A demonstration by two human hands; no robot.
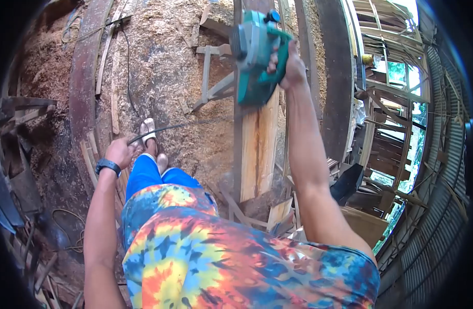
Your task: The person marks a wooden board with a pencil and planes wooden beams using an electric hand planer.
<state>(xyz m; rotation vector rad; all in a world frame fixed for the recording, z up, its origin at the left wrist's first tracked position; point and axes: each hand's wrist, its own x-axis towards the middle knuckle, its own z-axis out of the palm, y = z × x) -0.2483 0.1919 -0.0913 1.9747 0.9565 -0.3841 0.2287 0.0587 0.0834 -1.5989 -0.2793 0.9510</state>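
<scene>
Planer: gripped by your right fingers | plank: nearer those, lengthwise toward you | cord: clasped in left fingers

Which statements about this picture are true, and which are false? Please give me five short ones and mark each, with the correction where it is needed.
1. The right hand grips a green power tool. True.
2. The left hand holds a hammer. False: it holds a dark cord.
3. A dark band is worn on the left wrist. True.
4. Wood shavings are nowhere in view. False: many lie scattered in view.
5. The shorts are red. False: they are blue.
</scene>
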